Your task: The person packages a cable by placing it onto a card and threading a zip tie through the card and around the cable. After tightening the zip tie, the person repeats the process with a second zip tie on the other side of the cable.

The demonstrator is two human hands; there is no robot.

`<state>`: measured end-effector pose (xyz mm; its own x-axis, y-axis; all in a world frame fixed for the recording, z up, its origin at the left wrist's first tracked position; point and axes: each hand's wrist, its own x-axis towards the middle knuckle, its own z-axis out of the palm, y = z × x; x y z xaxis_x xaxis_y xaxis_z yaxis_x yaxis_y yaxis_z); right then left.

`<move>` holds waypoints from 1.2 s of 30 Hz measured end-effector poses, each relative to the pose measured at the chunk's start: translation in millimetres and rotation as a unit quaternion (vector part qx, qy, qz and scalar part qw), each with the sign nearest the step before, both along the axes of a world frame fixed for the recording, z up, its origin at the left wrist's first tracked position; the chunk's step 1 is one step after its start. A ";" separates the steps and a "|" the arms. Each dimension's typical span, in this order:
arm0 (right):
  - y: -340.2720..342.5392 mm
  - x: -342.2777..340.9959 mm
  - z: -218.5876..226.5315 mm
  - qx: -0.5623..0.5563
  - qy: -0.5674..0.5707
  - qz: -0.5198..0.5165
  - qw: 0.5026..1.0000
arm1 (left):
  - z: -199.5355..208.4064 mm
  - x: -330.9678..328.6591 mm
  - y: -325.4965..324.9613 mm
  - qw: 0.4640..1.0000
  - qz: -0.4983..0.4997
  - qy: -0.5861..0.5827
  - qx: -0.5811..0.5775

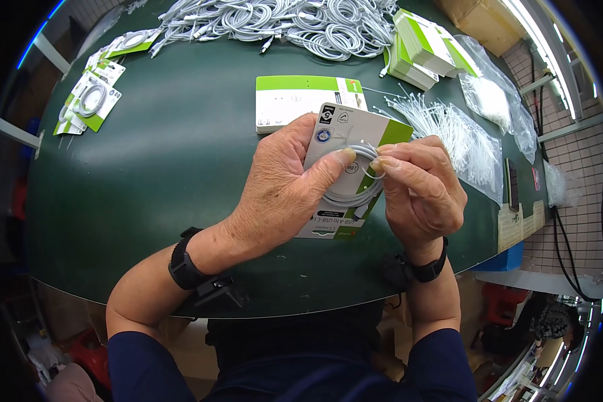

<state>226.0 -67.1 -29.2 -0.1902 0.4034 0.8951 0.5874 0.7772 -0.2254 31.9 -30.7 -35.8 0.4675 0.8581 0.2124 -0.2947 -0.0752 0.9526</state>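
Over the middle of the dark green bench (167, 167), the left hand (281, 194) grips a white backing card with a green corner (355, 127), thumb pressed on its coiled white cable (355, 194). The right hand (419, 191) has its fingers pinched together on the coil's top. A flat white-and-green box (295, 100) lies just behind; similar packed cards (94, 100) sit by the far left edge.

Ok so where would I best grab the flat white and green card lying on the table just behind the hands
Probably by the near long edge of the card, coming from your own side. It lies flat on the green table, so pinch that edge up with thumb and fingers. The far side is crowded by the cable pile, and the tie bundle lies to its right.
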 end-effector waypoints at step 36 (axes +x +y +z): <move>2.2 2.8 1.3 -0.027 0.024 0.003 0.999 | -2.7 1.1 -0.2 1.000 -0.002 0.007 0.022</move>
<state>228.8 -64.8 -27.9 -0.1506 0.4502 0.8802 0.5699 0.7670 -0.2948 33.0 -30.9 -38.4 0.4745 0.8460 0.2431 -0.2808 -0.1162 0.9527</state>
